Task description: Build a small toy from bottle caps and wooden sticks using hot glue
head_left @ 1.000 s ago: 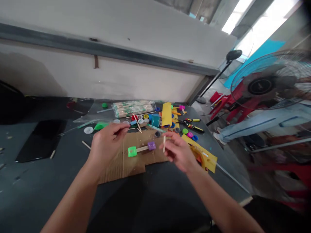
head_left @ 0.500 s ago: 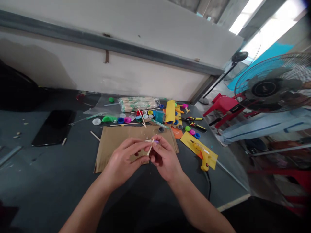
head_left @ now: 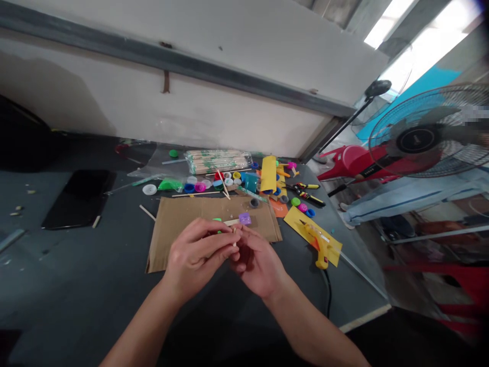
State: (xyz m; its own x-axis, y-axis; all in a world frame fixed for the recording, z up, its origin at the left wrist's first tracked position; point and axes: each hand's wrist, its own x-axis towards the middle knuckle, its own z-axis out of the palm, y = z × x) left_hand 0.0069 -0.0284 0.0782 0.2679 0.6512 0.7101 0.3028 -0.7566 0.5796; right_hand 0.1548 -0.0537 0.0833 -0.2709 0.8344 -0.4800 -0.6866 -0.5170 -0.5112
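While they meet at frame centre, the left hand and right hand pinch a short wooden stick between closed fingertips, its long axis near upright, just below the purple-capped stick lying on the cardboard.
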